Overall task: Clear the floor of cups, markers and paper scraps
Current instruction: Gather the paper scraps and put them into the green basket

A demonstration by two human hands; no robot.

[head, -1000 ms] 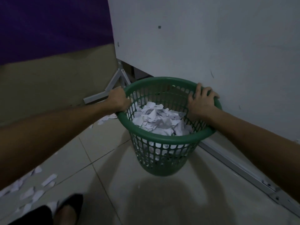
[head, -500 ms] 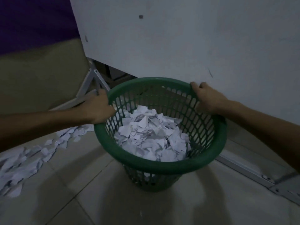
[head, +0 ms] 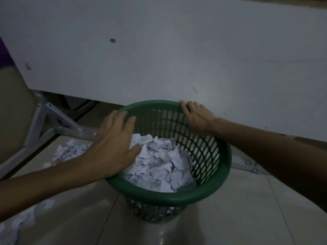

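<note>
Down on the tiled floor (head: 247, 218) stands a green basket (head: 177, 196) with lattice walls, close against a large white board (head: 177, 50) that fills the upper part of the view. Both hands are at its rim. The left hand (head: 115, 147) lies over the near-left part of the rim with its fingers straight and spread, the palm above the paper inside and the fingertips reaching toward the far-left rim; it grips nothing. The right hand (head: 196, 117) rests on the far-right part of the rim, fingers laid along the top edge next to the board; whether they curl under the rim cannot be told from this angle.

Inside the basket, a heap of torn white paper scraps (head: 159, 165) fills much of the bowl, reaching partway up the walls. More loose scraps (head: 69, 152) lie in a pile on the floor just left of the basket, behind the left forearm, and 1 further scatter (head: 23, 221) trails toward the lower-left corner of the view.

A grey metal frame (head: 53, 119) of angled bars stands on the floor at the left under the board's lower edge, and another grey bar (head: 247, 164) shows at floor level to the right of the basket.
</note>
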